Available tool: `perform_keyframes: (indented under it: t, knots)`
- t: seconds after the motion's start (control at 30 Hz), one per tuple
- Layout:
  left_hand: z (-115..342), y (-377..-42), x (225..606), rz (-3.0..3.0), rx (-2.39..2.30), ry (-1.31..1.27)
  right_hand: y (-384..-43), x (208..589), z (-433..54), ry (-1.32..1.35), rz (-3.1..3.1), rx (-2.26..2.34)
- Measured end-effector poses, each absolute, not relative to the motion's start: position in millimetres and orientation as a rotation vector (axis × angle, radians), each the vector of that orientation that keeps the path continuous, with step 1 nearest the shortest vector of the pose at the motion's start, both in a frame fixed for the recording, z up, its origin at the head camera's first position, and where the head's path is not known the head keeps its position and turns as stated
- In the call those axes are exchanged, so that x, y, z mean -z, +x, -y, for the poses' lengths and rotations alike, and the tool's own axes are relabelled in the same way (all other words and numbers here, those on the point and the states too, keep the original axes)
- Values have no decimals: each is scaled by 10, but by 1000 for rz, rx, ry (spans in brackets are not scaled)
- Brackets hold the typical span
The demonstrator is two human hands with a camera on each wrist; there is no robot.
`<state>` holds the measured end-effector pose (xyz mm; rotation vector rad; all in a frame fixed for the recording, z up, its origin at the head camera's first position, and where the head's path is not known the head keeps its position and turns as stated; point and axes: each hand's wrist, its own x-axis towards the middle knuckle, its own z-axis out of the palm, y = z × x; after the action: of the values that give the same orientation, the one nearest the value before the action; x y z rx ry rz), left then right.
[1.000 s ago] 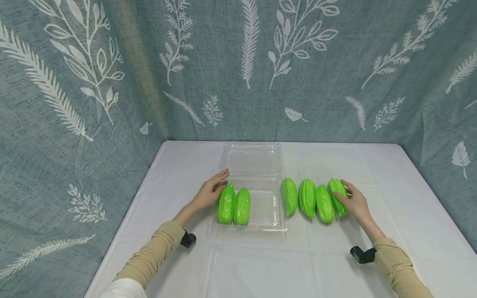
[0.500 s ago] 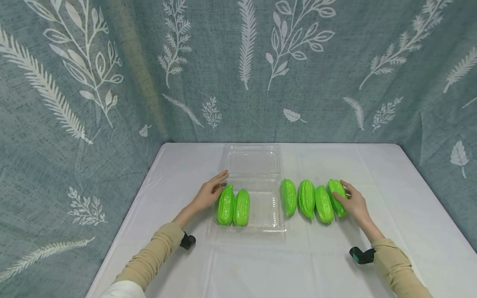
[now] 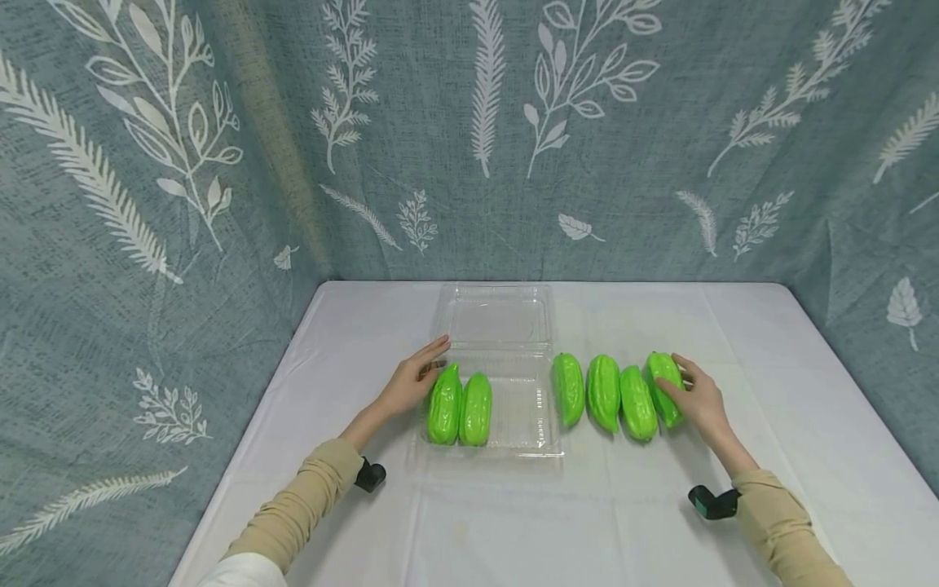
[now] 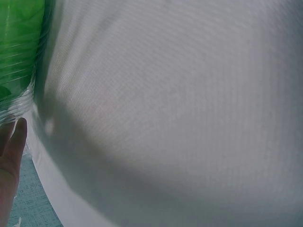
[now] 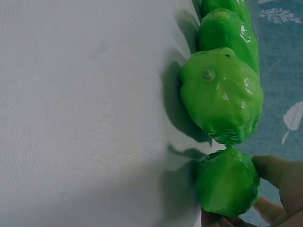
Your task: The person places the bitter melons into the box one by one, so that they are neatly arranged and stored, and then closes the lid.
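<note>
My left hand (image 3: 407, 385) is at the left wall of the clear plastic clamshell box (image 3: 517, 412), fingers mostly straight. Its fingertips (image 4: 20, 130) touch the box's edge in the left wrist view. Two green bitter melons (image 3: 460, 409) lie side by side in the box's left half. To the right of the box, several more form a row. My right hand (image 3: 700, 399) grips the row's rightmost bitter melon (image 3: 663, 391), thumb on one side and fingers on the other. In the right wrist view this bitter melon (image 5: 228, 184) shows end-on, close against its neighbour (image 5: 222, 94).
The box's lid (image 3: 496, 314) lies folded back toward the curtain (image 3: 455, 204). A white cloth covers the table (image 3: 513, 522). Between the box and my right hand stand other bitter melons (image 3: 568, 390). A black wrist camera (image 3: 370, 473) sits by each sleeve.
Very little differs. The head view has shifted slightly, and my right hand with its bitter melon has edged a tiny bit. My left hand stays at the box.
</note>
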<state>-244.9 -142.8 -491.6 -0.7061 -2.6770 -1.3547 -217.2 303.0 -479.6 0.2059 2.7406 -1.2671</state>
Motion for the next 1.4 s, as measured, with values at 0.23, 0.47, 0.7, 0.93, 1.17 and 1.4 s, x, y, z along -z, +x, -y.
perform_keyframes:
  t: [0.23, 0.47, 0.7, 0.93, 1.17, 1.4]
  knots:
    - [1438, -2450, 4922, 2693, 1331, -702, -2179, 4714, -3049, 222, -2757, 1304]
    - [1442, -2464, 4948, 2679, 1346, -716, -2193, 4614, -3053, 237, -2799, 1376]
    - [1437, -2464, 4949, 2679, 1330, -716, -2189, 4537, -3032, 263, -2836, 1481]
    - [1438, -2457, 4934, 2684, 1314, -714, -2175, 4415, -2992, 296, -2826, 1605]
    - [1434, -2451, 4922, 2689, 1307, -707, -2170, 4303, -2954, 324, -2843, 1692]
    - [1436, -2451, 4924, 2691, 1301, -712, -2175, 4263, -2922, 339, -2845, 1701]
